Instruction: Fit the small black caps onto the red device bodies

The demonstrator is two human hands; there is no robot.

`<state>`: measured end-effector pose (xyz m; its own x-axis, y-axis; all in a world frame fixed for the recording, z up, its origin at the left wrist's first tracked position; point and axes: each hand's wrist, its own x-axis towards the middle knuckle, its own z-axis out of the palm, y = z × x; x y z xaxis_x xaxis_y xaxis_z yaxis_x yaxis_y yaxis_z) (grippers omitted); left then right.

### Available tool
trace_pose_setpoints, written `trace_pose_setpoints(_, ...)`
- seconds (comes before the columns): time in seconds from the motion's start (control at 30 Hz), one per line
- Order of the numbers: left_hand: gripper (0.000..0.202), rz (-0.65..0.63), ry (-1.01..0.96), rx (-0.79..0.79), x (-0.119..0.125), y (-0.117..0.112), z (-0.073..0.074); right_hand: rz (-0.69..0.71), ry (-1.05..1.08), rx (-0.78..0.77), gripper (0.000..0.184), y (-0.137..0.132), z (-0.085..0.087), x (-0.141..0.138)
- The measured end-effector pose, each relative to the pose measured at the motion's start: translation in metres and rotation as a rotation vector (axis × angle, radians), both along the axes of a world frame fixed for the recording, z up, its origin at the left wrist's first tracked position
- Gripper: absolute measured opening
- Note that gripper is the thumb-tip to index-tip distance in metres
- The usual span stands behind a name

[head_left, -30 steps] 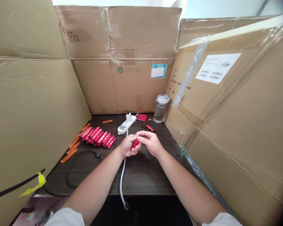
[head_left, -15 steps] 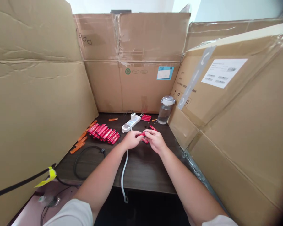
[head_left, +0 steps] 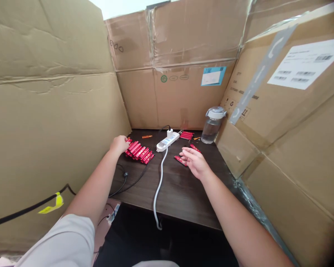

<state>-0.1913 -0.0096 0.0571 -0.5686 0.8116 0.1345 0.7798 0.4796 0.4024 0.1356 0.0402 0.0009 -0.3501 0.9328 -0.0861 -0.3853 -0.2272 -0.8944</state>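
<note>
A row of several small red sticks (head_left: 140, 152) lies on the dark table (head_left: 178, 193) at the left. My left hand (head_left: 119, 144) rests at the left end of that row, fingers curled over it; whether it grips one I cannot make out. My right hand (head_left: 195, 162) hovers over the middle of the table with its fingers loosely spread and nothing in them. A single red stick (head_left: 180, 160) lies on the table right beside its fingertips, and another red stick (head_left: 195, 148) lies just behind.
Cardboard boxes (head_left: 180, 66) wall the table on three sides. A white power strip (head_left: 168, 141) with a white cable (head_left: 158, 185) lies in the middle. A clear water bottle (head_left: 211, 125) stands at the back right, more red sticks (head_left: 186, 135) behind. A black cable (head_left: 130, 178) loops at the left.
Both hands held one red stick together; now they are apart. My left hand went left to the row, and the stick lies on the table by my right hand. The view turned left.
</note>
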Motion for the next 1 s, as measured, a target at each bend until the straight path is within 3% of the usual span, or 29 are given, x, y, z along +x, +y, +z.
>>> trace_pose_setpoints(0.17,0.037,-0.060,-0.012,-0.008,0.009,0.000,-0.007,0.008,-0.017,0.008,0.032,-0.002,0.003,0.001)
trace_pose_setpoints(0.47,0.017,-0.019,0.048,0.010,-0.007,0.004,-0.016,0.011,-0.095,-0.007,0.032,0.002,-0.004,0.003)
trace_pose_setpoints(0.7,0.026,-0.020,0.142,0.141,-0.013,0.007,-0.016,-0.021,-0.194,0.004,0.031,0.009,-0.014,0.003)
trace_pose_setpoints(0.77,0.026,-0.071,0.166,0.306,-0.003,0.010,-0.011,-0.045,-0.208,-0.003,0.028,0.007,-0.013,0.002)
trace_pose_setpoints(0.87,0.024,-0.243,0.228,0.618,0.030,0.016,0.000,-0.051,-0.214,-0.020,0.022,0.005,-0.010,0.000)
trace_pose_setpoints(1.0,0.025,-0.564,0.285,0.762,0.097,0.016,0.010,-0.068,-0.223,-0.037,0.019,0.005,-0.008,-0.002)
